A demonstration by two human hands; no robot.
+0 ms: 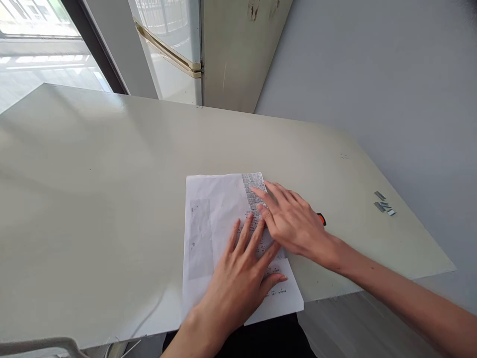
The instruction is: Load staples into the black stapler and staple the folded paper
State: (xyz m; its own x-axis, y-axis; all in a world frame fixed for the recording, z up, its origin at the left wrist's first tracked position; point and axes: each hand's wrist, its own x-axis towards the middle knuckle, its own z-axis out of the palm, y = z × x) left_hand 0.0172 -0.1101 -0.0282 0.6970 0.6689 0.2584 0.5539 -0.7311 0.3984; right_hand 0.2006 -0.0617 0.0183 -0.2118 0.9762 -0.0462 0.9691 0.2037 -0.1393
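Observation:
A white sheet of paper (227, 194) lies on the table near its front edge, with a folded strip of dense print (252, 185) along its right side. My left hand (242, 268) rests flat on the sheet, fingers spread over the lower part of the printed strip. At the upper right, my right hand (292, 216) lies across the paper's right edge with its fingers stretched out. Below the hands, a printed flap (286, 298) reaches the table edge. Part of a small red and black object (321, 219) shows behind my right wrist; its kind is hidden.
The pale table (112, 199) fills most of the view. Several small grey metallic pieces (383, 204) lie at its right side. A fridge (231, 54) stands beyond the far edge, and a grey wall (372, 64) rises on the right. A curved bar (40, 344) shows at lower left.

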